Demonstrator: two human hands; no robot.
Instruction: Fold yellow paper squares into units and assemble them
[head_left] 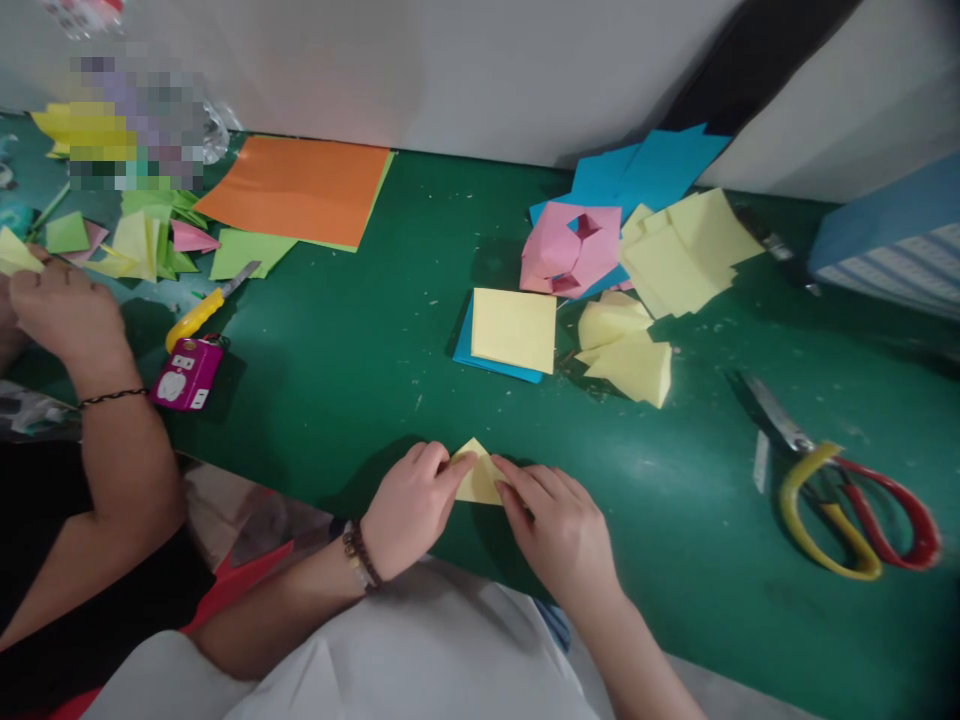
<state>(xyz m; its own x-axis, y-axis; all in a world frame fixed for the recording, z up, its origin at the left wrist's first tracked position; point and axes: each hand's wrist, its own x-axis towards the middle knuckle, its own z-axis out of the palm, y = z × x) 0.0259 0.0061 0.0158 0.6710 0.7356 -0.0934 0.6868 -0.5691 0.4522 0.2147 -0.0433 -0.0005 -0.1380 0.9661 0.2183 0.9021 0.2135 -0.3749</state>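
Note:
Between my two hands, near the front edge of the green table, is a small piece of pale yellow paper (478, 482) folded to a point at the top. My left hand (416, 500) pinches its left side with thumb and fingers. On the right side, the fingers of my right hand (559, 525) press the paper's other edge. A stack of yellow paper squares (514, 330) lies just beyond my hands, over blue paper (463, 345). Folded yellow pieces (630, 355) and a pink folded paper shape (574, 245) sit to the right of that stack.
Scissors (825, 480) with red and yellow handles lie at right. A yellow cutter (202, 312), a purple box (189, 374) and orange paper (300, 190) are at left. Blue sheets (645, 170) and loose yellow squares (690, 250) lie behind. A co-worker's hand (67, 305) holds yellow paper.

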